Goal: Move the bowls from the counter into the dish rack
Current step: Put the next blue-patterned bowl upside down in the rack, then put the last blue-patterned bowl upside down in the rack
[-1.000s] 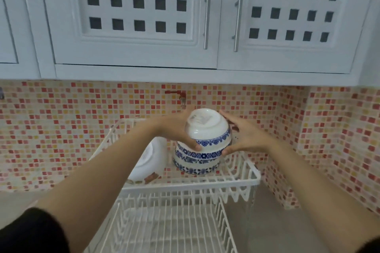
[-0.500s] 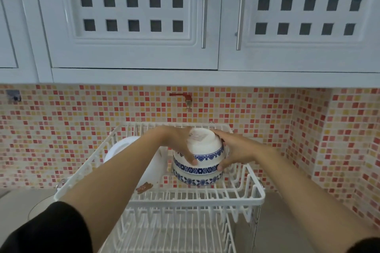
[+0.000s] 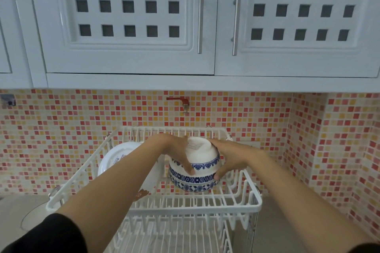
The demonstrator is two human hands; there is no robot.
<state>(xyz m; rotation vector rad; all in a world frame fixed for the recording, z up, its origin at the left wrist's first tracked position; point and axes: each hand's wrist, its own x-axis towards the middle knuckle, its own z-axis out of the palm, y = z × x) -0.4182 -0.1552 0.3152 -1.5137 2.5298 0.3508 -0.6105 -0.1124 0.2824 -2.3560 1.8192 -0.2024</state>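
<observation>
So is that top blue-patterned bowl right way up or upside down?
Upside down. The top bowl shows its white foot ring on top, rim down, over other bowls in the dish rack, both hands holding it.

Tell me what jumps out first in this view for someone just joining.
Both hands, left hand and right hand, clasp an upturned white bowl with blue floral bands, stacked on similar bowls in the top tier of the white wire dish rack. A plain white plate leans at the rack's left side, against a backdrop of red, orange and cream mosaic wall tiles.
</observation>
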